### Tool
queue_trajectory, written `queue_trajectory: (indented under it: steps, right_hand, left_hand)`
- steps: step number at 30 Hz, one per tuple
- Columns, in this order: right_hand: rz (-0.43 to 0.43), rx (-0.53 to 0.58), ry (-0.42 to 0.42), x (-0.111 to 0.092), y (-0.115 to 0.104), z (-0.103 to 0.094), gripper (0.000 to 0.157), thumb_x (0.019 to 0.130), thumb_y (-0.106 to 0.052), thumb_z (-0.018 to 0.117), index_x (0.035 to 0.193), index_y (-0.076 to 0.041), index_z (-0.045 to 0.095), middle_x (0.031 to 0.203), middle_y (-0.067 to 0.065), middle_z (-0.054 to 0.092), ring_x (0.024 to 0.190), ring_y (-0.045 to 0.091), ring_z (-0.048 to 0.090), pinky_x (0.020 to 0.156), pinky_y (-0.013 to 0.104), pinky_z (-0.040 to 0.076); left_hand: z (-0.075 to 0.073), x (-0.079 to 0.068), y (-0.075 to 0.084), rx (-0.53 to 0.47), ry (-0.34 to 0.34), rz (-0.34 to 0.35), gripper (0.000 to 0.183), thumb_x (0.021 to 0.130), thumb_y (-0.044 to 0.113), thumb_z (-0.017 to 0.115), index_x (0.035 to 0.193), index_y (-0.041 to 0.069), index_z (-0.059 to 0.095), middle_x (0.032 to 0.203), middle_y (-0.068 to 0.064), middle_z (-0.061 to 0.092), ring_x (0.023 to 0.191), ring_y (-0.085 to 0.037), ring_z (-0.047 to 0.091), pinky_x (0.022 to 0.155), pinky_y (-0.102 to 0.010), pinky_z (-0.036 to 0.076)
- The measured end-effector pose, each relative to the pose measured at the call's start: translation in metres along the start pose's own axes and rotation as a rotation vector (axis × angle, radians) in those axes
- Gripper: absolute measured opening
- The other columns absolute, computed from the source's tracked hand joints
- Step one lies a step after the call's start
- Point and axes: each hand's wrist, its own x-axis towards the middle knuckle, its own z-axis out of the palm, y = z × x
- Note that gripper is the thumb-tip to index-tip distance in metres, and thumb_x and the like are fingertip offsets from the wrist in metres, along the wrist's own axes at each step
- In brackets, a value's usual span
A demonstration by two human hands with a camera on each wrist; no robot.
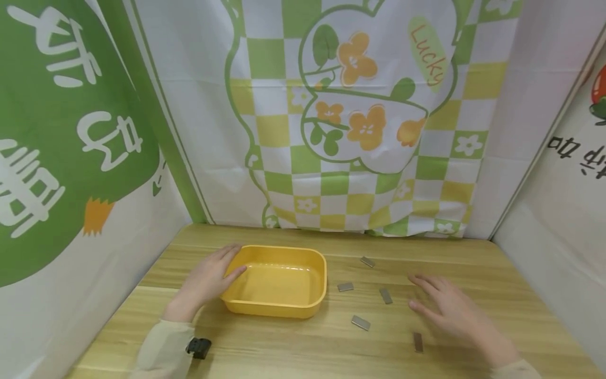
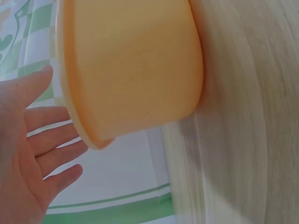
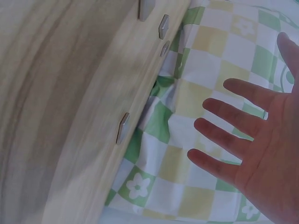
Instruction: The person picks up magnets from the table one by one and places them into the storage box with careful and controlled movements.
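Observation:
A yellow rectangular tub [image 1: 274, 310] stands on the table, and nothing shows inside it. My left hand [image 1: 208, 279] is at its left rim with fingers extended; in the left wrist view the hand [image 2: 42, 144] has its fingertips close to the rim, and I cannot tell whether they touch. My right hand [image 1: 450, 308] hovers over the table with fingers spread, holding nothing. To its left lie small flat grey metal bars [image 1: 361, 322], several in all, spaced apart. One bar [image 1: 418, 342] lies nearest me, just below the right hand. Another bar [image 3: 122, 128] shows in the right wrist view.
The wooden table [image 1: 303, 352] runs back to a hanging checked cloth [image 1: 341, 200]. Printed fabric walls [image 1: 71, 158] stand on the left and right sides. A black band-like device [image 1: 199, 348] sits at the left wrist.

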Motion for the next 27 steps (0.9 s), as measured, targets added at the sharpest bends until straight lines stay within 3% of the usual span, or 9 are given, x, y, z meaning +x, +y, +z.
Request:
queue_trajectory:
  steps: [12,27]
  right_hand:
    - [0.03,-0.016,-0.015,-0.005,0.004,0.003,0.052,0.091,-0.047,0.057,0.131,-0.013,0.056,0.128,0.016,0.058,0.116,0.04,0.054,0.093,0.061,0.043]
    - [0.043,0.02,-0.042,-0.015,0.011,0.005,0.047,0.092,-0.044,0.057,0.127,-0.012,0.059,0.13,0.023,0.055,0.114,0.044,0.055,0.09,0.063,0.044]
  left_hand:
    - [-0.001,-0.002,-0.008,0.008,-0.039,-0.047,0.059,0.095,0.039,0.054,0.137,-0.002,0.046,0.138,-0.023,0.049,0.124,-0.043,0.048,0.102,-0.056,0.04]
    - [-0.002,-0.004,-0.014,-0.021,-0.084,-0.071,0.056,0.096,0.036,0.054,0.136,-0.003,0.047,0.133,-0.024,0.053,0.119,-0.043,0.053,0.099,-0.056,0.043]
